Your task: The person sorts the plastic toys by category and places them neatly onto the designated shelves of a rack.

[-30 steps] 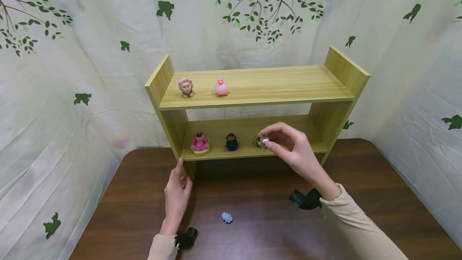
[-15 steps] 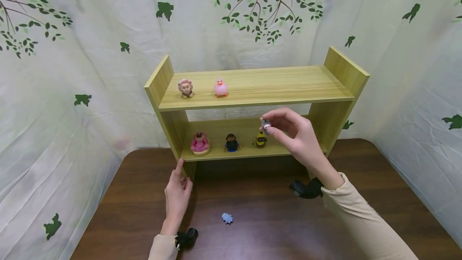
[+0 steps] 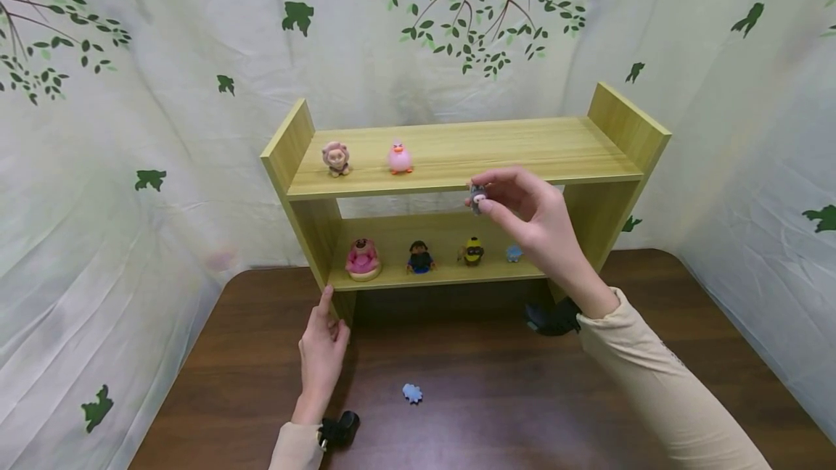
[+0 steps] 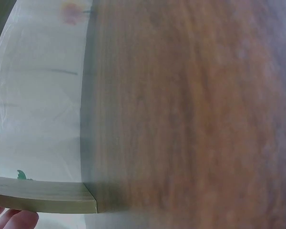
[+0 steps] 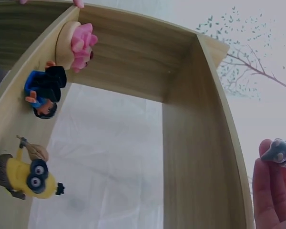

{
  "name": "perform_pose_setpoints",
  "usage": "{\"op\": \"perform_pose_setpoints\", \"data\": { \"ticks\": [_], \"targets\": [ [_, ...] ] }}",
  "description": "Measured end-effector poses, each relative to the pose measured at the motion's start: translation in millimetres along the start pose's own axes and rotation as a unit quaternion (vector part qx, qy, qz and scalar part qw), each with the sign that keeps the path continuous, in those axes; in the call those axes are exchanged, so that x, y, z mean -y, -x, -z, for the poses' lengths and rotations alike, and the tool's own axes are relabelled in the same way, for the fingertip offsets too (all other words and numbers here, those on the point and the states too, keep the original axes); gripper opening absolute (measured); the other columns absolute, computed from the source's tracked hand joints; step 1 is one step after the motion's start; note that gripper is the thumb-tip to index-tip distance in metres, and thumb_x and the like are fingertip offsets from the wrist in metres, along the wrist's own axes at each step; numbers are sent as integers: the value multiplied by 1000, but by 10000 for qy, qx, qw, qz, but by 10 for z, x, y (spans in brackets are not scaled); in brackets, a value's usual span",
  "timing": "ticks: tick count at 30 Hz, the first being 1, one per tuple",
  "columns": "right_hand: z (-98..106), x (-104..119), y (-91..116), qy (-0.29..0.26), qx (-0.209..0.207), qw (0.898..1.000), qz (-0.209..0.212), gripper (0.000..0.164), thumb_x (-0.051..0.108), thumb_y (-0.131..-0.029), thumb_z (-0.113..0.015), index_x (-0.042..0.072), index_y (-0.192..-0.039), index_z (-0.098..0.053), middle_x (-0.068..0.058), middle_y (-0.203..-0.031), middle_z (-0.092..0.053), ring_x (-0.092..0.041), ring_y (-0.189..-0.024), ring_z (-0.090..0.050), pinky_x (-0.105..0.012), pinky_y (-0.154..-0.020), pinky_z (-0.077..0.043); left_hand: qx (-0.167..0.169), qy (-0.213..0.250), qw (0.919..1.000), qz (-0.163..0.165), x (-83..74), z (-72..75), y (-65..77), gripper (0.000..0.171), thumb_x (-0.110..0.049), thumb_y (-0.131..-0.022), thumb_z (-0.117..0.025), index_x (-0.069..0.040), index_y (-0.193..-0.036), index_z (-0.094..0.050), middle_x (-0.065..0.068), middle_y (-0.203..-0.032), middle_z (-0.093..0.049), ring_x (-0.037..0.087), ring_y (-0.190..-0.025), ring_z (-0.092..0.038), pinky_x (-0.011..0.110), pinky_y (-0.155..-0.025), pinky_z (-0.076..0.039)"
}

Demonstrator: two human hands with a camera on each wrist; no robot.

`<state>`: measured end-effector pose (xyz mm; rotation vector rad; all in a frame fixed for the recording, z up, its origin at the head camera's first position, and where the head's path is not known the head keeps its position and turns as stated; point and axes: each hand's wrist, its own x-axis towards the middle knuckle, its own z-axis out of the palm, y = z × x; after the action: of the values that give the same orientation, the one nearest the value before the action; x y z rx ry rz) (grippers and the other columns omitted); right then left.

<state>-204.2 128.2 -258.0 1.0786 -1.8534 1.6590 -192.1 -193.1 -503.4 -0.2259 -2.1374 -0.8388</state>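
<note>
My right hand pinches a small grey figurine with a pale face between thumb and fingertips, in front of the upper board's front edge. In the right wrist view the grey figurine shows at the far right. My left hand holds the left side panel of the wooden shelf, index finger along its front edge. Left wrist fingers show on both sides of that panel. Along the lower board stand a pink bear figure, a dark-haired figure, a yellow minion and a small light-blue figure.
On the upper board a mauve figurine and a pink duck-like figure stand toward the left. A small light-blue piece lies on the brown table. A white leaf-print curtain hangs behind.
My right hand has risen with the grey figurine from in front of the lower board to the upper board's edge, uncovering the minion and light-blue figure. My left hand has stayed in place.
</note>
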Motion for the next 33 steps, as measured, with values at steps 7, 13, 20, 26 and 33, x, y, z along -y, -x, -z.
{"op": "perform_pose_setpoints", "data": {
  "ticks": [7,13,20,26,33],
  "targets": [
    [-16,25,-128,70,-25,9999,127,22,-9,-87,-60,-8,-109,-60,-19,-101,-64,-25,-93,-63,-32,-81,-51,36,-29,10000,44,6,1,11,84,16,-76,-61,-21,-147,-34,8,-81,-46,15,-60,-44,33,-51,-40],
    [-17,25,-232,112,-68,9999,8,22,-6,-89,-60,-7,-111,-59,-20,-104,-62,-25,-95,-62,-32,-82,-50,-5,-62,10000,-27,13,-3,21,87,19,-75,-60,-22,-147,-34,9,-81,-47,15,-60,-44,33,-50,-39],
    [-9,-17,-348,65,-151,9999,30,22,-9,-88,-60,-8,-109,-59,-19,-104,-63,-26,-94,-63,-32,-81,-51,-67,-51,9999,-138,8,-6,6,87,20,-74,-61,-21,-147,-36,9,-81,-47,14,-59,-43,31,-49,-38],
    [8,-36,-430,294,-205,9994,5,21,-9,-87,-60,-8,-108,-59,-19,-103,-64,-23,-93,-63,-30,-80,-51,-43,-46,9999,-88,7,-9,3,87,20,-74,-61,-22,-147,-35,9,-81,-47,15,-59,-43,31,-49,-40],
    [31,-32,-509,536,-183,9980,-286,19,-7,-88,-61,-8,-107,-59,-18,-102,-64,-19,-93,-63,-28,-82,-50,-23,-89,10000,-30,7,-8,15,87,19,-75,-61,-22,-147,-35,10,-81,-48,15,-59,-44,33,-49,-41]
  ]
}}
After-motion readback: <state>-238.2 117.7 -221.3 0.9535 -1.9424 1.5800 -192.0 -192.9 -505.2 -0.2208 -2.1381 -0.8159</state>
